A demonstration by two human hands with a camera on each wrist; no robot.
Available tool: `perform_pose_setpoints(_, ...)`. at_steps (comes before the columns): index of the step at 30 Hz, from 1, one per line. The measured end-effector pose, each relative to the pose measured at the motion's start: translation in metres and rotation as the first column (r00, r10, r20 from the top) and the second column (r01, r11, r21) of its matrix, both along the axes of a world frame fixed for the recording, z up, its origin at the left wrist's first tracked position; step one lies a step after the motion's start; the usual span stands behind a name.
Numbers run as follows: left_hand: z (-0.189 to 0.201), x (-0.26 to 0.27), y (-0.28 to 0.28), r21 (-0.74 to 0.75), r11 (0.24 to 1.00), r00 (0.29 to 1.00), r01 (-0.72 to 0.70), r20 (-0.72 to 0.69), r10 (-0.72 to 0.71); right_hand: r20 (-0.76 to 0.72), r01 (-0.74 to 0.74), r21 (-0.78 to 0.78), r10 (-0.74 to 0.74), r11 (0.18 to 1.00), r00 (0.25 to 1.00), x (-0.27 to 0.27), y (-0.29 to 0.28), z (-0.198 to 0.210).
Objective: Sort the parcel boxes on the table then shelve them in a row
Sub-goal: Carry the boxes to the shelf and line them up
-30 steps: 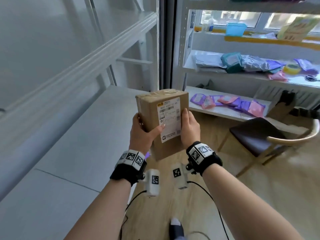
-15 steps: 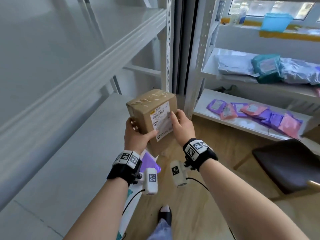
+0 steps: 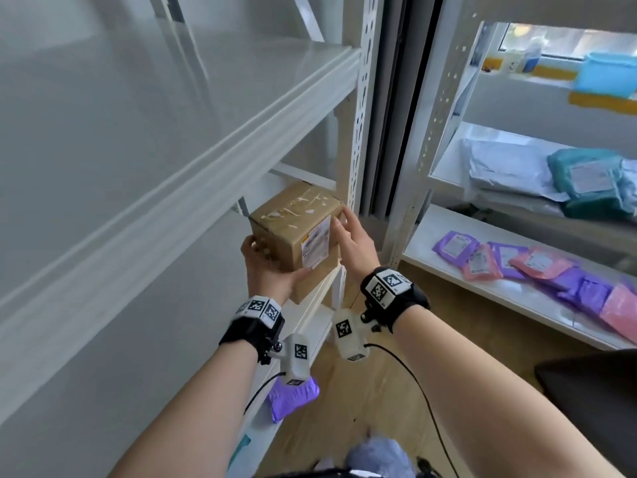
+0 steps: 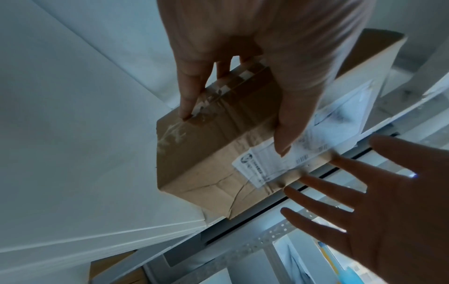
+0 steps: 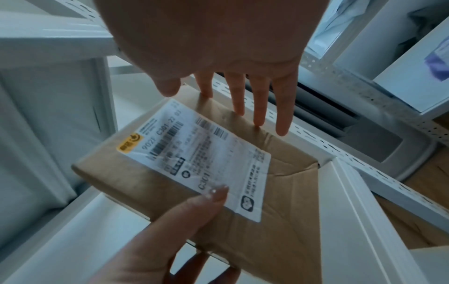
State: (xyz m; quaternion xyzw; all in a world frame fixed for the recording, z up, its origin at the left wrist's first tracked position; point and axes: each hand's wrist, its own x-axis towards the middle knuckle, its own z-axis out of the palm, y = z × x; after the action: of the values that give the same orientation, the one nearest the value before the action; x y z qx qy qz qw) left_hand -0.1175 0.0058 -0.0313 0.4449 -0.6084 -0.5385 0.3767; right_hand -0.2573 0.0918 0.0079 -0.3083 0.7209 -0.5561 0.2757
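A brown cardboard parcel box (image 3: 296,229) with a white shipping label (image 5: 201,159) is at the right end of the grey middle shelf (image 3: 138,339), close to the white upright post (image 3: 362,98). Whether its base rests on the shelf I cannot tell. My left hand (image 3: 269,267) grips its near left corner, with the thumb (image 5: 184,221) on the label face and the fingers (image 4: 189,92) along the taped side. My right hand (image 3: 351,236) has straight, spread fingers (image 5: 260,107) that touch the box's right edge.
An upper shelf board (image 3: 206,139) overhangs the box. The rack to the right holds purple and pink mailers (image 3: 517,267), teal bags (image 3: 586,181) and a blue bin (image 3: 606,74). A purple mailer (image 3: 293,398) lies on a lower shelf. A dark chair seat (image 3: 593,408) is at right.
Both hands carried the box forward and left, from over the floor in to the shelf's right end. My right hand went from clasping the label face to straight fingers at the box's edge.
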Motion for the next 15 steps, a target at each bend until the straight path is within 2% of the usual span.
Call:
perform_pose_setpoints(4,-0.013,-0.025,-0.014,0.021,1.000,0.999,0.009,-0.038,-0.008,-0.008,-0.046,0.067,0.047,0.997,0.999,-0.030,-0.027,-0.006)
perform_pose_setpoints(10,-0.029,-0.051,-0.021,0.068,0.991,0.988,-0.116,0.113,0.108,-0.052,-0.187,0.241,0.205,0.952,0.977,-0.065,-0.056,-0.018)
perform_pose_setpoints(15,-0.035,-0.059,-0.033,0.012,0.977,0.957,-0.212,0.206,0.205,-0.215,-0.218,0.322,0.295,0.921,0.931,-0.080,-0.069,-0.017)
